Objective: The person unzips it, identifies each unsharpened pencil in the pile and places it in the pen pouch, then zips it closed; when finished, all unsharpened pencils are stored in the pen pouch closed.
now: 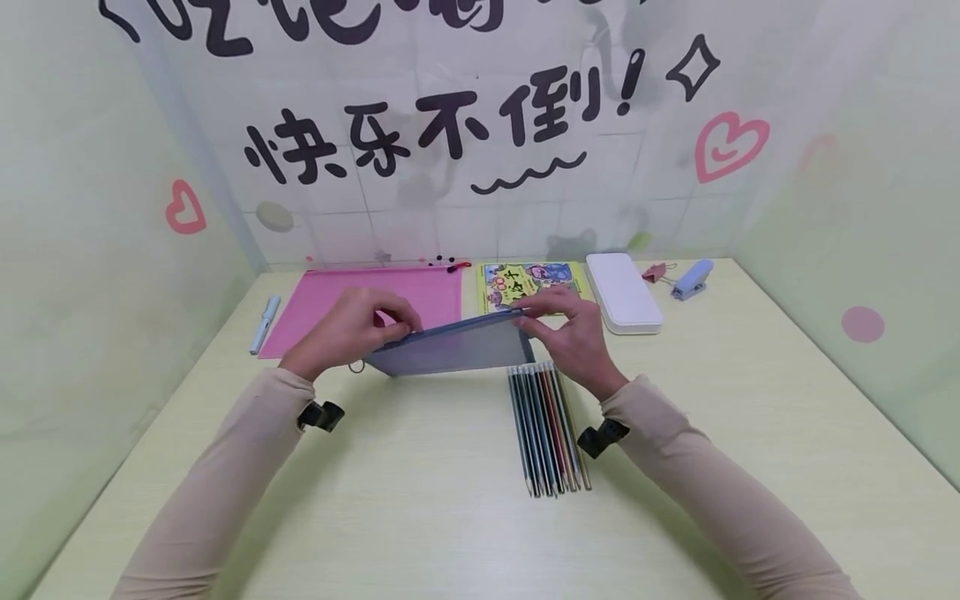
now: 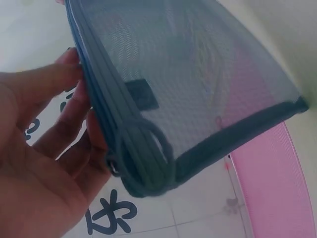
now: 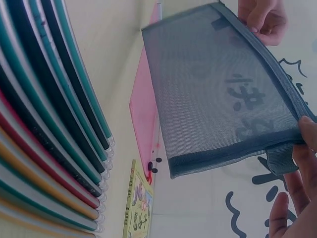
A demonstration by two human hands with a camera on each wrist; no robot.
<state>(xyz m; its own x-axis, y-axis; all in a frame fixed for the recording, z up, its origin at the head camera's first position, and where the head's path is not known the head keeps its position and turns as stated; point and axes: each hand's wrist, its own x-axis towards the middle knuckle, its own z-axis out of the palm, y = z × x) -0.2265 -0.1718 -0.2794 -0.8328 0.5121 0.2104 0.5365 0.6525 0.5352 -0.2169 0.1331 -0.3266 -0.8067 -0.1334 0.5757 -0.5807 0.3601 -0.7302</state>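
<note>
A blue-grey mesh zip pouch [image 1: 459, 348] is raised above the table by both hands, its zip edge up. My left hand [image 1: 358, 327] pinches that edge near the left end, beside a round loop [image 2: 170, 148]. At the opposite end, my right hand [image 1: 567, 332] pinches the zip edge by a small fabric tab [image 3: 281, 159]. The mesh is see-through, and no contents show in it. Below the right hand, a row of several pencils [image 1: 547, 429] lies side by side on the table.
A pink mesh pouch [image 1: 442, 293] lies behind the blue-grey one, with a light blue pen [image 1: 265, 325] to its left. Further right are a colourful booklet [image 1: 495, 287], a white box [image 1: 624, 293], pink binder clips [image 1: 655, 272] and a blue stapler [image 1: 693, 279]. Printed walls enclose the table.
</note>
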